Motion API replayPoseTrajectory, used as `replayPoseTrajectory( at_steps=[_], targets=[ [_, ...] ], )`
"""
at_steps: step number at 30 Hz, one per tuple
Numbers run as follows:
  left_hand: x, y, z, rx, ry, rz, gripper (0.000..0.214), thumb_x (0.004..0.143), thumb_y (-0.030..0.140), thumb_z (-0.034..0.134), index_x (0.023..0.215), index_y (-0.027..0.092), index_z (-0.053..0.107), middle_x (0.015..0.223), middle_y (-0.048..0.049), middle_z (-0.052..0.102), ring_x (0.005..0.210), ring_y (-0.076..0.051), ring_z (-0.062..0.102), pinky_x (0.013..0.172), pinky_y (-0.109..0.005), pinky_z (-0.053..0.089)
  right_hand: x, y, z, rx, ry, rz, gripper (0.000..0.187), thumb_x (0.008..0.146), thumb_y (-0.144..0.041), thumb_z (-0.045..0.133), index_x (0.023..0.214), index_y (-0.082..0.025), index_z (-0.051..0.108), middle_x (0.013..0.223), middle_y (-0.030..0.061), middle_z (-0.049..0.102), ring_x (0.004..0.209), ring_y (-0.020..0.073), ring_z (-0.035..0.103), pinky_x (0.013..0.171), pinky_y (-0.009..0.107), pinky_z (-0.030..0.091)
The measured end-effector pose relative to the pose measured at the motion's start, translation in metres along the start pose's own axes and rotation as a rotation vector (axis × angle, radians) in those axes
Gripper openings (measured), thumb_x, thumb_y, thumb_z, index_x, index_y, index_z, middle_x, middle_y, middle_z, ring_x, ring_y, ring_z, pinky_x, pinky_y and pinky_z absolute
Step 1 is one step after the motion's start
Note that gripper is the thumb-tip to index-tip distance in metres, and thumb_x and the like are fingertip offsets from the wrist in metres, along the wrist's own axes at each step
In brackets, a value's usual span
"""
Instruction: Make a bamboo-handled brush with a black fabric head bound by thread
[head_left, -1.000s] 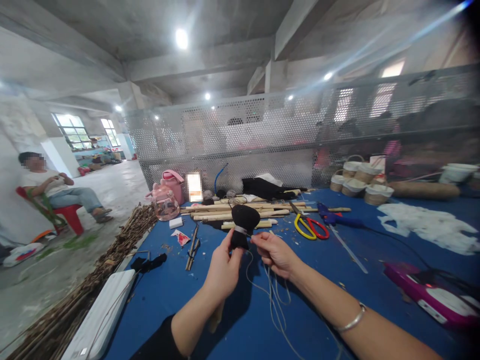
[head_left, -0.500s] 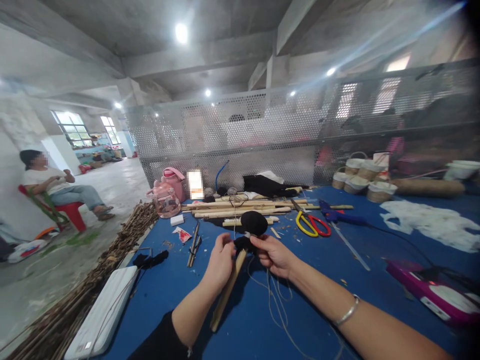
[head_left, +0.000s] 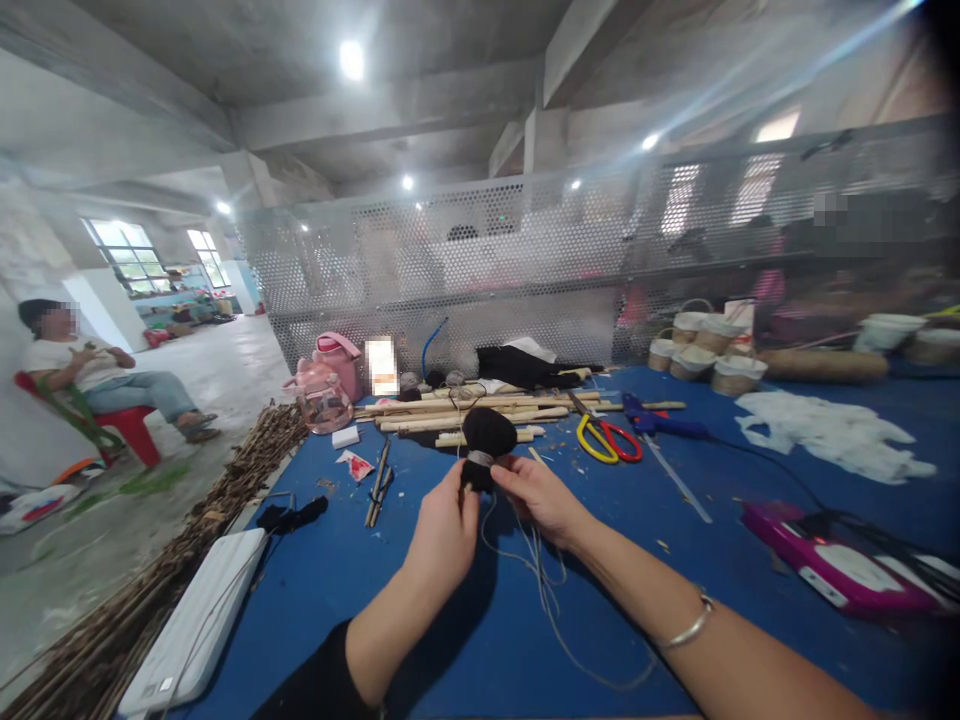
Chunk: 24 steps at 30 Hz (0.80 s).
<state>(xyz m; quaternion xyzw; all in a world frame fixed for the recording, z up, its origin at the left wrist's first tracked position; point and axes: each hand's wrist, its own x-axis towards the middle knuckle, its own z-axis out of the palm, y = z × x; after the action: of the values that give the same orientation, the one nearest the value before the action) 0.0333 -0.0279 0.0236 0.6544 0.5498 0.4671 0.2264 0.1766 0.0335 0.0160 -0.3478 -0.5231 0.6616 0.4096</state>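
Note:
A rounded black cloth bundle point(head_left: 489, 430) is held up over the blue table, its narrow neck wrapped with grey cord point(head_left: 480, 458). My left hand point(head_left: 448, 520) is closed on the bundle's lower left side. From the right, my right hand point(head_left: 541, 495) pinches it at the wrapped neck. Loose grey string point(head_left: 536, 570) trails below my right hand onto the table. Whatever lies behind my fingers at the bundle's lower end is hidden.
Beyond the bundle lie pale wooden sticks point(head_left: 480, 408), scissors point(head_left: 607, 440) with yellow and red handles, and a blue glue gun point(head_left: 660, 418). A white power bank point(head_left: 196, 615) sits left, a magenta device point(head_left: 832, 565) right. A perforated metal screen point(head_left: 435, 260) stands behind; a person point(head_left: 97, 360) sits far left.
The bundle has turned upright, showing the grey wrapping at its neck. The wooden stick seen sticking out below it towards me no longer shows. The whole view has shifted slightly.

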Motion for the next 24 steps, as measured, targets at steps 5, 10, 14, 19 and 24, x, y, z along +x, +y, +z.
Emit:
replayPoseTrajectory(
  at_steps=[5,10,14,19,24],
  targets=[
    [0.006,-0.005,-0.01,0.01,0.015,-0.009,0.033,0.086,0.025,0.043,0.115,0.016,0.056,0.091,-0.0085,0.067,0.08,-0.018,0.059,0.074,-0.028,0.042,-0.003,-0.006,0.002,0.031,0.06,-0.001,0.041,0.056,-0.049,0.075,0.062,-0.017,0.051,0.038,-0.0109,0.03,0.035,0.0025,0.019,0.035,0.02,0.008],
    [0.01,-0.004,-0.009,-0.144,0.002,-0.068,0.03,0.084,0.032,0.048,0.108,0.015,0.058,0.081,-0.0048,0.064,0.063,-0.012,0.053,0.059,-0.022,0.04,0.0,-0.009,0.002,0.092,0.073,0.041,0.044,0.052,-0.047,0.078,0.062,-0.017,0.048,0.039,-0.012,0.028,0.035,0.0018,0.016,0.035,0.019,0.006],
    [0.009,-0.001,-0.006,-0.566,-0.244,-0.294,0.035,0.078,0.042,0.055,0.101,0.014,0.053,0.077,-0.0021,0.061,0.039,-0.003,0.033,0.036,-0.017,0.026,0.006,-0.004,-0.006,0.159,0.047,0.07,0.048,0.048,-0.044,0.082,0.064,-0.018,0.045,0.039,-0.0134,0.026,0.035,0.001,0.013,0.035,0.018,0.005],
    [0.008,-0.006,-0.003,-0.865,-0.498,-0.413,0.038,0.072,0.047,0.06,0.083,0.013,0.05,0.07,-0.0062,0.064,0.036,-0.006,0.046,0.034,-0.017,0.033,0.007,0.006,-0.01,0.212,-0.055,0.097,0.048,0.046,-0.047,0.082,0.061,-0.016,0.048,0.037,-0.0113,0.032,0.033,0.0005,0.017,0.035,0.019,0.008],
    [0.005,-0.001,-0.001,-0.637,-0.314,-0.487,0.035,0.077,0.036,0.053,0.104,0.014,0.048,0.085,-0.0088,0.065,0.052,-0.011,0.058,0.044,-0.021,0.042,0.005,0.008,-0.003,0.199,0.028,0.072,0.046,0.05,-0.045,0.082,0.065,-0.016,0.049,0.038,-0.0124,0.03,0.033,0.0003,0.015,0.035,0.019,0.005]
  ],
)
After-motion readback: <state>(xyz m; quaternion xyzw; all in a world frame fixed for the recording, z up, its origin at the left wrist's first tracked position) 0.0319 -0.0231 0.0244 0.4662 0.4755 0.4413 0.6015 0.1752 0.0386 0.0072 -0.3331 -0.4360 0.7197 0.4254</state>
